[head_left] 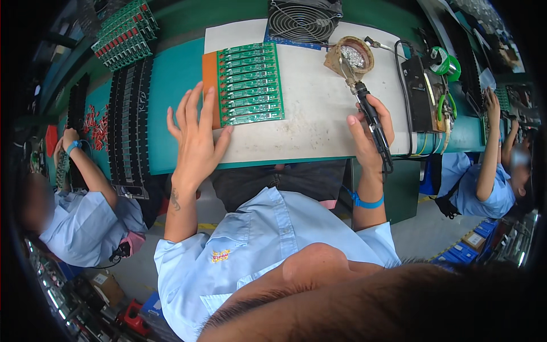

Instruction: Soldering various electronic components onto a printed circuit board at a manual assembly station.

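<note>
- Two bare hands over the bench: left hand (196, 138) and right hand (364, 145), well apart.
- Left: palm down, fingers spread, nothing gripped. Index fingertip overlaps the orange strip (211, 65); can't tell how firmly it presses, if at all.
- Green circuit board panel (250, 84): just right of the left fingers and reaching beyond them, lying flat on the white sheet (319, 128), rows running crosswise. Strip shows along its left edge.
- Right: thumb and fingers closed around the black handle of a soldering iron (371, 115), working end pointing away from the wearer.
- Solder pot (363, 50): beyond the right hand, shiny metal inside. Iron's front end overlaps its near rim; contact unclear.
- Blue wristband (367, 202) just below the right hand.
- Right of right hand: black box (419, 97), then green-handled cutters (449, 102), with a green spool (453, 67) farther out.
- Fan (302, 21): beyond both hands, between them.
- Left of left hand: black rack (130, 108), then loose red parts (98, 130).
</note>
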